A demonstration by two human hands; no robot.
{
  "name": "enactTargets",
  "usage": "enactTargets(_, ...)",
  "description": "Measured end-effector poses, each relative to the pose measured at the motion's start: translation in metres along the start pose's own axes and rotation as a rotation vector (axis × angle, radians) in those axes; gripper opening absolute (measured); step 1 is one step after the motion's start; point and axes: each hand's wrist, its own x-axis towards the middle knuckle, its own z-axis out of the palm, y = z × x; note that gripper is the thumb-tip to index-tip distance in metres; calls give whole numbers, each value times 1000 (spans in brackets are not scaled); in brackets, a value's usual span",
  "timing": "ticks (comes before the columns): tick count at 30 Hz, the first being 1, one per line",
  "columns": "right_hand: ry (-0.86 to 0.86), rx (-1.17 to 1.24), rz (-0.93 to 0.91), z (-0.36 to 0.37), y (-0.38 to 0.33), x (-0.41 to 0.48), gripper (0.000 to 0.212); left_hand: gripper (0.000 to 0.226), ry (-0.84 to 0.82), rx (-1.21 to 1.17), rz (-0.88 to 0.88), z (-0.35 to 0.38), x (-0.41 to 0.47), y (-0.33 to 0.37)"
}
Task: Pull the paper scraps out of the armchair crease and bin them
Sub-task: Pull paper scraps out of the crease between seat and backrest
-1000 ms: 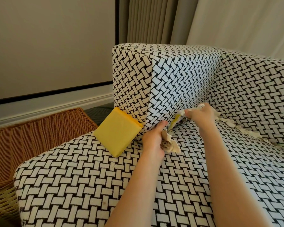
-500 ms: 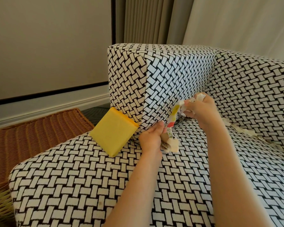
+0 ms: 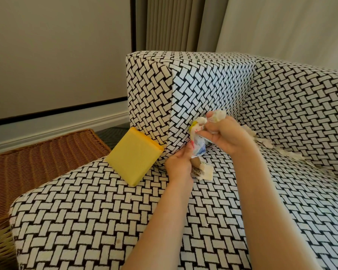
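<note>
Two bare forearms reach across the black-and-white basket-weave armchair seat. The left hand is clenched round a wad of cream and brown paper scraps just above the seat, with its thumb against a crumpled strip of colour-printed paper. A second ago that strip lay low along the crease below the armrest. Now the right hand, curled tight on the strip's upper end and on more scraps, has lifted it clear, so this side crease looks emptied. Beside the left hand, a yellow rectangular foam block leans on the armrest. Further back, torn cream scraps line the crease under the backrest and remain to be pulled. No bin is certain; a brown wicker basket at left may serve.
</note>
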Motion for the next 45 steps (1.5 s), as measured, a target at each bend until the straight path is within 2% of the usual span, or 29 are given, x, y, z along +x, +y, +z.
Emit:
enactTargets(3,3,141,64,6,5,-2,24,17,-29,-67,-33,1,2,0)
enactTargets(7,91,380,169,9,25,-8,20,12,-79,-194,-85,-1,4,0)
enactTargets(10,190,316,153,14,40,-10,17,12,-85,-214,-76,1,-1,-3)
enactTargets(13,375,11,20,14,48,-8,16,24,-139,-286,-89,4,-3,-2)
enactTargets(16,501,-724,-236,12,55,-9,19,37,-193,-349,-108,3,-2,-1)
enactTargets(17,487,-856,-282,14,57,-10,19,34,-185,-357,-108,3,-1,-2)
enactTargets(19,479,-922,-303,17,59,-13,15,24,-144,-328,-110,3,-1,-3)
enactTargets(23,501,-904,-285,17,68,-14,12,30,-85,-247,-117,4,1,-5)
enactTargets(27,469,-612,-213,8,81,-19,26,20,-23,-163,-113,8,1,-1)
enactTargets(31,538,-423,-169,5,80,-23,36,40,-116,-251,-138,8,-3,0)
enactTargets(34,653,-99,-149,1,80,-21,31,44,-79,-227,-144,6,2,-4)
enactTargets(36,712,53,-94,-5,82,-17,24,35,-41,-139,-148,6,4,-5)
enactTargets(38,723,123,-53,-8,82,-14,23,10,20,-46,-120,8,2,-4)
enactTargets(39,703,145,-57,-8,82,-12,27,4,8,-30,-120,8,0,-3)
enactTargets(42,588,130,-104,-4,81,-12,40,19,-112,-61,-117,5,-1,-1)
enactTargets(43,563,67,-119,0,82,-13,41,24,-165,-82,-108,4,-3,1)
enactTargets(45,560,-217,-168,6,84,-14,40,37,-260,-104,-102,2,-2,2)
